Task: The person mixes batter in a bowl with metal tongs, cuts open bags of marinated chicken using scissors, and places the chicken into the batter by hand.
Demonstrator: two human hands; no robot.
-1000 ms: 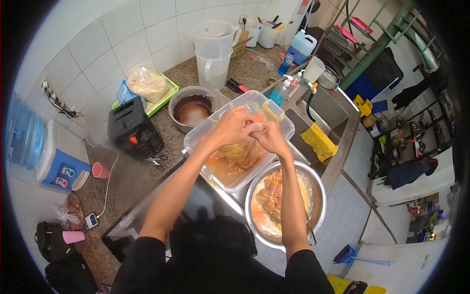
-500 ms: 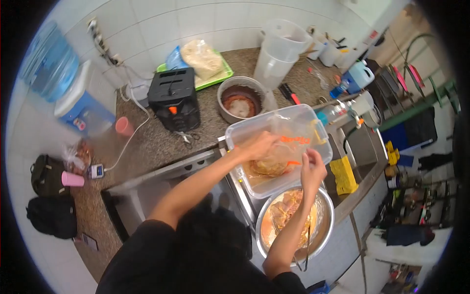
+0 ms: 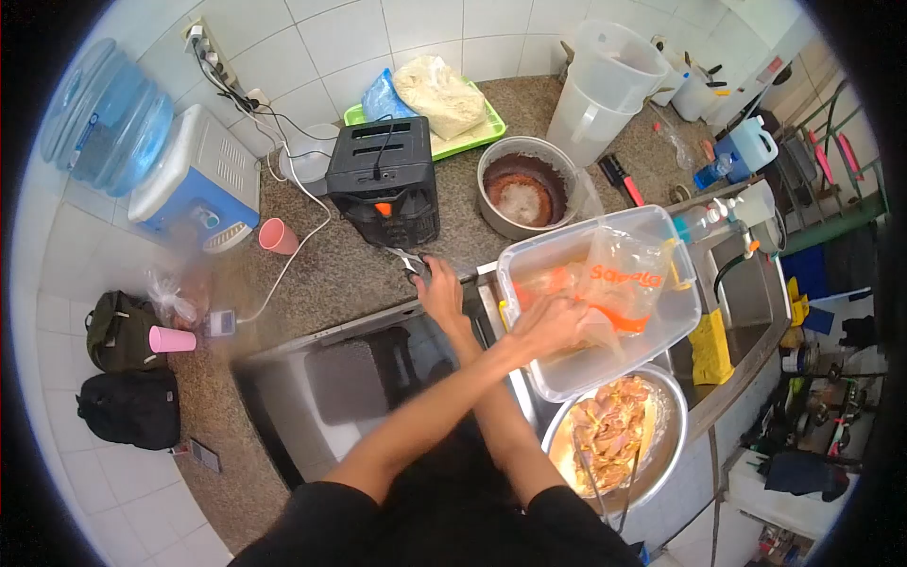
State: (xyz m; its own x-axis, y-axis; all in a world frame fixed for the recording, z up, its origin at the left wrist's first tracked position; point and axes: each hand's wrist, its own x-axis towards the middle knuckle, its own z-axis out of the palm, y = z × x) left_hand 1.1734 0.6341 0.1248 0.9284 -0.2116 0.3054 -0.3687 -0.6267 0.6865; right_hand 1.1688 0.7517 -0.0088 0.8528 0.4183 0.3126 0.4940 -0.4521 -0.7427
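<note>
My left hand (image 3: 551,326) is closed on the clear plastic bag with orange lettering (image 3: 624,283), inside a clear plastic tub (image 3: 576,383). Something brownish-orange lies under the bag, partly hidden. My right arm crosses beneath the left one. Its hand (image 3: 438,288) has its fingers closed round the handles of a pair of scissors (image 3: 413,265), which lie on the counter in front of the black toaster-like appliance (image 3: 383,180). Below the tub, a metal bowl (image 3: 682,425) holds raw-looking, marinated meat (image 3: 612,430) with metal tongs (image 3: 631,487) resting in it.
A pot (image 3: 529,222) with brown residue stands behind the tub. Left of the tub is a dark glossy panel (image 3: 350,378) set in the counter. A sink (image 3: 756,293) and yellow cloth (image 3: 710,350) are at right. Tall plastic jugs (image 3: 600,94) and a green tray (image 3: 491,128) stand near the wall.
My right hand has let go of the bag and moved left across to the scissors. The left hand now grips the bag, whose lettering stands more upright. The view has shifted.
</note>
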